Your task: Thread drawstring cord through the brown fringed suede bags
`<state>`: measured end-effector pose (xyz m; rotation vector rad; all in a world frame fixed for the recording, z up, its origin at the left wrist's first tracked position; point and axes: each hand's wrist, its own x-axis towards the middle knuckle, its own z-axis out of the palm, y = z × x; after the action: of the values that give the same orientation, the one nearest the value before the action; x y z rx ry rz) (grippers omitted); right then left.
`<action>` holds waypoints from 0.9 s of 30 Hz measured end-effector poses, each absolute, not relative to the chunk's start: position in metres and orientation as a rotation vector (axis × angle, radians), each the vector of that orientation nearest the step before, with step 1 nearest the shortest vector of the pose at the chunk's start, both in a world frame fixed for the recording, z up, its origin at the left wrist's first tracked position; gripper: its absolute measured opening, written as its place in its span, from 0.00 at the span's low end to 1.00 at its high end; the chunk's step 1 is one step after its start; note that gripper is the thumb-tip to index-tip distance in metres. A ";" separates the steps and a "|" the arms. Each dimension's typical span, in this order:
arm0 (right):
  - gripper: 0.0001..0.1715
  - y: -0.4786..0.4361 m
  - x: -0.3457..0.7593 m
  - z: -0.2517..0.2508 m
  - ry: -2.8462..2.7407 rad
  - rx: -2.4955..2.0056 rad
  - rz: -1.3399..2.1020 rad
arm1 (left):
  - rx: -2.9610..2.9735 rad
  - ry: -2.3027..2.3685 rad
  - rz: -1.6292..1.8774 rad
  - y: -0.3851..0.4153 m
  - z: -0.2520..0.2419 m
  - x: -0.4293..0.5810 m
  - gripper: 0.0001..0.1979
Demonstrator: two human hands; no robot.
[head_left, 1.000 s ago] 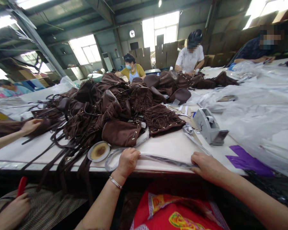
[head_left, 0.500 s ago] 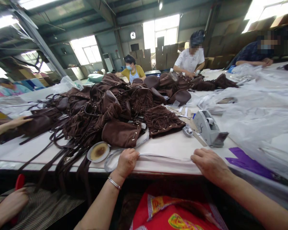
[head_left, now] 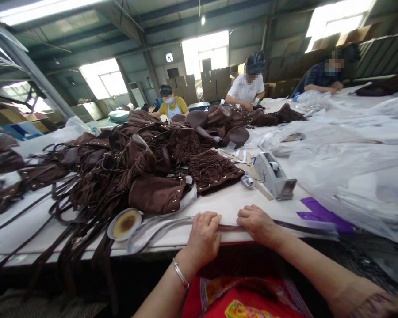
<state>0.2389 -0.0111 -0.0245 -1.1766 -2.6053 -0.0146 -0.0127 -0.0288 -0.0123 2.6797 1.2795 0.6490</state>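
Observation:
My left hand (head_left: 204,238) and my right hand (head_left: 257,223) lie close together at the near edge of the white table (head_left: 239,203). Both have their fingers curled over a clear plastic bag (head_left: 159,227) stretched flat along that edge. A silver bracelet sits on my left wrist. Just beyond my hands lies a brown suede fringed bag (head_left: 157,194), part of a big heap of brown fringed bags (head_left: 135,150) with long straps hanging over the table edge.
A round tape roll (head_left: 124,223) lies left of my hands. A grey tape dispenser (head_left: 273,176) stands to the right, with a purple sheet (head_left: 321,214) and a mound of clear plastic bags (head_left: 351,154). Three other people work at the far side.
My right hand has slid left along the plastic toward my left hand, and both now sit close together. The view has shifted right; a neighbour's hands at the left have gone from view.

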 end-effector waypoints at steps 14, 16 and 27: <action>0.11 -0.028 0.309 -0.031 -2.284 -1.298 0.168 | 2.634 1.071 0.761 -0.007 -0.028 0.012 0.09; 0.13 -0.025 0.300 -0.029 -2.291 -1.271 0.164 | 2.629 1.077 0.753 -0.007 -0.030 0.015 0.09; 0.12 -0.024 0.246 -0.039 -2.276 -1.305 -0.081 | 2.615 1.124 0.773 -0.010 -0.024 0.019 0.09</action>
<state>0.2465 -0.0240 -0.0394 -1.3046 -2.2759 -0.0812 0.0189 -0.0101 -0.0243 2.6153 1.1244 0.7728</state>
